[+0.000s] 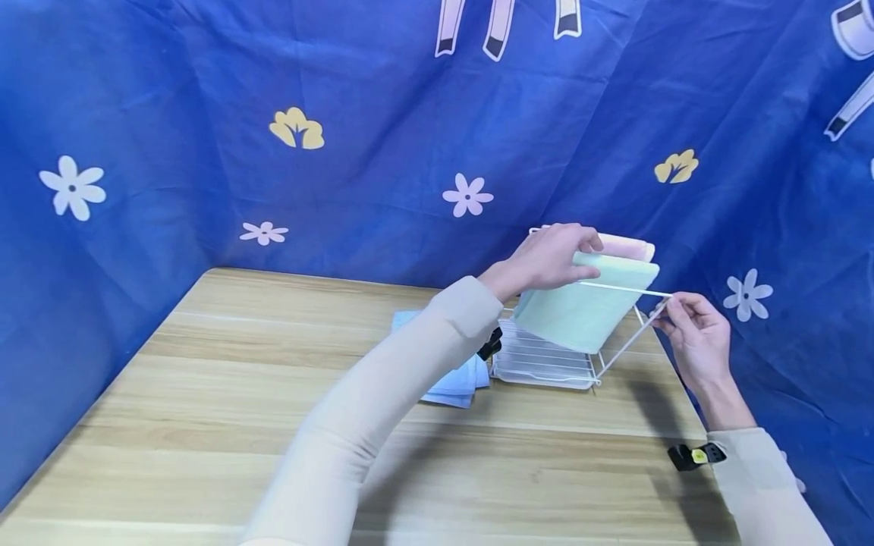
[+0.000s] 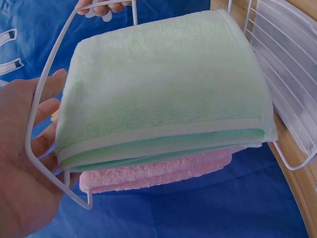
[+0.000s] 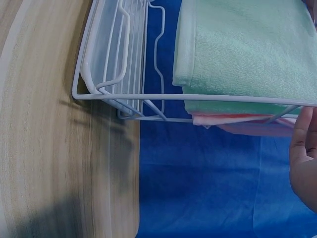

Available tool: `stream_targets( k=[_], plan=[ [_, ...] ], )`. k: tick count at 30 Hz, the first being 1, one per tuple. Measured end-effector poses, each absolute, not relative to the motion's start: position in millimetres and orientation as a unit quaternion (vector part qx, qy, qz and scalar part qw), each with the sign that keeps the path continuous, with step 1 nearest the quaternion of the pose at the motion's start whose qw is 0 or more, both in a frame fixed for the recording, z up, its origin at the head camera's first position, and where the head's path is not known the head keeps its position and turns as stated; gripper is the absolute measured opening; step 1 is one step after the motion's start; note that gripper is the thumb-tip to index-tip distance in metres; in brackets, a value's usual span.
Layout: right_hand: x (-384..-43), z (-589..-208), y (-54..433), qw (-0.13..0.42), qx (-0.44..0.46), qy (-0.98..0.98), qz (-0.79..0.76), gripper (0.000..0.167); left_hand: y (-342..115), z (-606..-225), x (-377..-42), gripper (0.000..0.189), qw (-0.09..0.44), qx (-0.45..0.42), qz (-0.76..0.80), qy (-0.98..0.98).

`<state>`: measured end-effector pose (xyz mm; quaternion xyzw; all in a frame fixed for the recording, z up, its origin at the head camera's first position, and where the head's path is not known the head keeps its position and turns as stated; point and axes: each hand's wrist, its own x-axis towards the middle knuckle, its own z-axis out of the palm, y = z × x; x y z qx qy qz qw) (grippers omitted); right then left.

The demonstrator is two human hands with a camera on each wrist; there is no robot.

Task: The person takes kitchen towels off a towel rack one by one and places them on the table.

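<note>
A white wire rack stands at the right of the table, with a shallow tray at its base. Over its upper bars hangs a folded light green towel, and a folded pink towel hangs just behind. My left hand is at the top left of the green towel, fingers apart and lightly bent beside its edge. In the left wrist view a rack wire crosses in front of that palm. With thumb and fingers, my right hand pinches the rack's upper right corner.
Folded light blue cloths lie left of the rack, partly hidden by my left sleeve. The wooden table ends close to the rack's right side. A blue curtain printed with flowers hangs behind and on both sides.
</note>
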<state>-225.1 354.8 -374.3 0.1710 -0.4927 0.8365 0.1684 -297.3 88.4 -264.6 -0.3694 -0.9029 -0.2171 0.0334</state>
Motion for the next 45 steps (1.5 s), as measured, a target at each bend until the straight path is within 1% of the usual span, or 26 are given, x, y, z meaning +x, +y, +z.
stream_targets(
  k=[5, 9, 15, 20, 27, 45],
  plan=[
    [-224, -375, 356, 0.166, 0.174, -0.486, 0.840, 0.016, 93, -262, -298, 0.036, 0.026, -0.369, -0.205, -0.906],
    [-224, -375, 357, 0.162, 0.179, -0.480, 0.843, 0.017, 95, -260, -300, 0.031, 0.030, -0.367, -0.194, -0.909],
    [-226, -372, 354, 0.164, 0.178, -0.485, 0.840, 0.014, 98, -260, -304, 0.030, 0.020, -0.347, -0.195, -0.917],
    [-226, -370, 354, 0.168, 0.178, -0.480, 0.842, 0.016, 102, -262, -306, 0.029, 0.018, -0.336, -0.195, -0.921],
    [-228, -371, 353, 0.176, 0.153, -0.493, 0.838, 0.016, 103, -263, -306, 0.029, 0.014, -0.327, -0.198, -0.924],
    [-228, -373, 354, 0.162, 0.161, -0.484, 0.845, 0.017, 97, -265, -307, 0.026, 0.017, -0.338, -0.227, -0.913]
  ],
)
